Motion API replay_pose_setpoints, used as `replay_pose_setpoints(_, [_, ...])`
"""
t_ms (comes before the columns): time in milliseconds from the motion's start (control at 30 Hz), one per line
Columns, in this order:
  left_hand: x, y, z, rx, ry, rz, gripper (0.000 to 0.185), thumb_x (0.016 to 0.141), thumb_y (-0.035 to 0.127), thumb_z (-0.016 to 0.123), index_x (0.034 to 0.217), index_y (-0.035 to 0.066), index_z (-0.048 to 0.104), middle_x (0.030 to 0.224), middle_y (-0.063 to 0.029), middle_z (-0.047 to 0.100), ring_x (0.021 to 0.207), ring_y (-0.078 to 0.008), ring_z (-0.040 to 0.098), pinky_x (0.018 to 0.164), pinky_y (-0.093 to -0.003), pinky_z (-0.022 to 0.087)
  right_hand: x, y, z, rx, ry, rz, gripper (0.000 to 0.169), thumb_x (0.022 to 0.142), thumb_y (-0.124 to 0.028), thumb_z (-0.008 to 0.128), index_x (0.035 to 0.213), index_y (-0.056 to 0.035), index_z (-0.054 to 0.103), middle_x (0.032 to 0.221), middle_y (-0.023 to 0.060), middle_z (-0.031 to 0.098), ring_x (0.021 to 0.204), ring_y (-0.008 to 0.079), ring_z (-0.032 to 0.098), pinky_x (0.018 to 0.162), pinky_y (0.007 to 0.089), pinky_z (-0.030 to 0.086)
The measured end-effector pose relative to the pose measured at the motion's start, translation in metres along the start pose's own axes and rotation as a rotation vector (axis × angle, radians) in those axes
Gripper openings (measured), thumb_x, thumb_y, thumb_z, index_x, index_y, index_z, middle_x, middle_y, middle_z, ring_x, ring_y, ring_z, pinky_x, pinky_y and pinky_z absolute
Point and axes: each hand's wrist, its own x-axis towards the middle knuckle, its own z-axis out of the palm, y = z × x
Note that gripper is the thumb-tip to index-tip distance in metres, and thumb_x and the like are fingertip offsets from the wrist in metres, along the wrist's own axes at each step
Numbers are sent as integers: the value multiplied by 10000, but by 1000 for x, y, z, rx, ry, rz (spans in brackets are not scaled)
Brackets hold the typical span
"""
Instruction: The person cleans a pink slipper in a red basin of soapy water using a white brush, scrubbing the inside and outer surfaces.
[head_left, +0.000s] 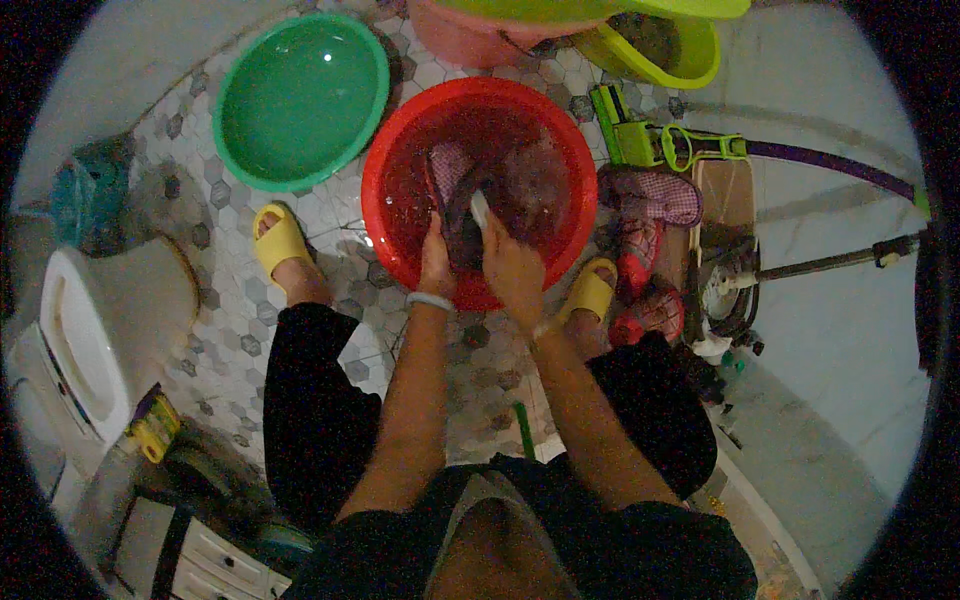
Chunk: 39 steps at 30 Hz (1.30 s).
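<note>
In front of me a red plastic basin (382, 247) stands on the tiled floor with dark, sudsy water in it. My left hand (436, 259) grips the near end of a slipper with a checkered upper (450, 169), tilted inside the basin. A small pale brush (479, 208) is in my right hand (514, 266), held against the dark inside of that slipper. To the right of the basin lie another checkered slipper (671, 196) and a pair of red patterned slippers (646, 322).
A green basin (300, 105) holding water stands at upper left. Pink (472, 37) and yellow-green tubs (705, 56) stand beyond. A green mop head (630, 135) lies right. A white toilet (82, 337) is at left. My feet in yellow slippers (281, 244) flank the basin.
</note>
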Motion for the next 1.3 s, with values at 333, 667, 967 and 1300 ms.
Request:
replay_pose_setpoints(333, [-26, 7, 44, 154, -12, 72, 538, 939, 465, 315, 1247, 45, 452, 1193, -82, 536, 1040, -231, 540, 918, -372, 415, -3, -2, -30, 140, -276, 138, 441, 878, -385, 404, 1155, -62, 520, 735, 235, 619, 673, 412, 608, 617, 511, 488])
replay_pose_setpoints(667, [-30, 9, 48, 112, -51, 34, 531, 941, 468, 288, 1226, 57, 466, 1147, -85, 561, 1015, -232, 557, 884, -383, 445, 55, 3, -8, 98, -197, -20, 369, 831, -333, 457, 1000, -36, 596, 742, 218, 626, 677, 404, 608, 664, 496, 492])
replay_pose_setpoints(967, [-36, -7, 82, 224, 19, 64, 508, 948, 447, 285, 1215, 57, 470, 1134, -92, 561, 1025, -236, 550, 890, -383, 441, 88, 28, 16, -70, -70, -116, 429, 850, -368, 454, 1195, -119, 513, 689, 210, 615, 592, 348, 611, 554, 480, 494])
replay_pose_setpoints(1300, [-31, 14, 51, 272, 111, 28, 602, 920, 528, 273, 1243, 48, 438, 1181, -137, 521, 1060, -265, 517, 888, -394, 431, -6, -15, -41, 87, -263, -48, 444, 867, -375, 424, 1231, -123, 461, 750, 228, 619, 630, 423, 592, 579, 509, 484])
